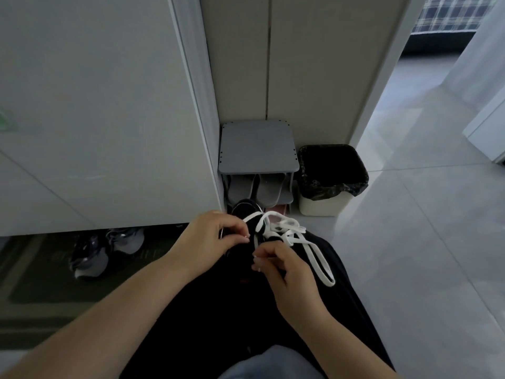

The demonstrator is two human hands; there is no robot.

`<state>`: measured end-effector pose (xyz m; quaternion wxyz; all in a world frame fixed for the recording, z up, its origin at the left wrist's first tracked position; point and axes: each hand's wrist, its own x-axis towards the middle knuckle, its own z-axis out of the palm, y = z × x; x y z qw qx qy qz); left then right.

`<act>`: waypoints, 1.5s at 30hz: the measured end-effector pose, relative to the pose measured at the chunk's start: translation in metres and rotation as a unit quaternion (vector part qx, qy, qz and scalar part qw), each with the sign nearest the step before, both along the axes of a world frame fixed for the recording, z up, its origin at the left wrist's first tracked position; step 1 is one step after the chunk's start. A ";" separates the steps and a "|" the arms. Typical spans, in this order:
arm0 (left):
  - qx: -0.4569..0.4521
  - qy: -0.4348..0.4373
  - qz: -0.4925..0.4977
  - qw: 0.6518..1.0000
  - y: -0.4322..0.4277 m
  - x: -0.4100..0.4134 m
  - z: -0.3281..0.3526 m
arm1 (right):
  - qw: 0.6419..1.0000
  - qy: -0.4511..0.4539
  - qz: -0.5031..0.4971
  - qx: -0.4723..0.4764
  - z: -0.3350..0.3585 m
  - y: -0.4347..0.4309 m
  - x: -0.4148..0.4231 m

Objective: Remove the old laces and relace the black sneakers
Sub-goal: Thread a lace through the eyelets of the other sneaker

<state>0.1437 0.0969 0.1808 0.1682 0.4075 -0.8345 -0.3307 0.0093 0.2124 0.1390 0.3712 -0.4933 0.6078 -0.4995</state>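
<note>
Left hand [216, 236]: fingers curled, thumb and forefinger pinching the white lace [289, 232] at the near side of the black sneaker [247, 207]. Exactly which strand it has, can't tell, too dark.
Right hand [284, 269]: thumb and forefinger pinching a lace strand just below the left hand's fingertips, other fingers loosely curled.
Sneaker sits between the two hands, on the lap of the black trousers [205, 310]. Only the toe shows, past the left hand's knuckles; the rest is lost against the dark cloth.
Lace is bunched in loose loops just beyond the right hand. One long loop hangs to the right of that hand over the trouser leg.

Surroundings:
- Straight ahead of the hands, close to the sneaker toe: grey shoe rack [257, 149] with grey slippers [254, 190] on its lower shelf.
- Right of the rack, beyond the right hand: white bin [322, 206] lined with a black bag.
- Left of the left hand: a pair of grey trainers [109, 247] on a dark mat [41, 269], partly under the edge of a white door [95, 105].
- Right of the right hand: pale tiled floor [423, 228].
- Far upper right: plaid fabric [453, 12].

Rack and bin stand tight in front of the knees.
</note>
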 end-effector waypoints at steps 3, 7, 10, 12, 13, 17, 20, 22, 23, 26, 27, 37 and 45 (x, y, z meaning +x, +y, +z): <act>0.079 0.129 0.068 0.986 0.030 0.005 0.015 | 0.996 -0.072 -0.048 0.008 0.009 -0.011 0.002; 0.101 0.194 0.123 0.968 0.052 0.004 0.019 | 0.990 -0.130 -0.050 -0.025 0.020 -0.017 0.007; 0.115 0.225 0.166 0.953 0.053 0.003 0.018 | 0.983 -0.168 -0.067 -0.045 0.024 -0.016 0.011; 0.133 0.242 0.187 0.943 0.052 0.002 0.016 | 0.982 -0.167 -0.069 -0.054 0.024 -0.016 0.012; 0.141 0.248 0.192 0.939 0.052 0.002 0.015 | 0.983 -0.160 -0.068 -0.056 0.024 -0.017 0.012; 0.164 0.271 0.198 0.928 0.053 -0.002 0.011 | 0.985 -0.151 -0.065 -0.053 0.022 -0.018 0.013; 0.187 0.293 0.209 0.914 0.053 -0.003 0.006 | 0.978 -0.193 -0.059 -0.042 0.024 -0.019 0.013; 0.194 0.293 0.209 0.912 0.053 -0.003 0.003 | 0.977 -0.202 -0.053 -0.034 0.025 -0.018 0.012; 0.198 0.294 0.209 0.911 0.052 -0.003 0.002 | 0.978 -0.199 -0.051 -0.033 0.025 -0.018 0.011; 0.214 0.290 0.201 0.911 0.051 -0.001 0.002 | 0.980 -0.194 -0.044 -0.024 0.024 -0.019 0.005; 0.215 0.284 0.194 0.914 0.051 -0.001 0.002 | 0.979 -0.198 -0.039 -0.017 0.023 -0.020 0.003; 0.192 0.207 0.158 0.946 0.045 0.000 0.001 | 0.992 -0.129 0.003 -0.004 0.016 -0.023 -0.006; 0.220 0.230 0.174 0.932 0.042 -0.001 0.005 | 0.934 0.334 0.125 0.007 0.029 -0.084 -0.046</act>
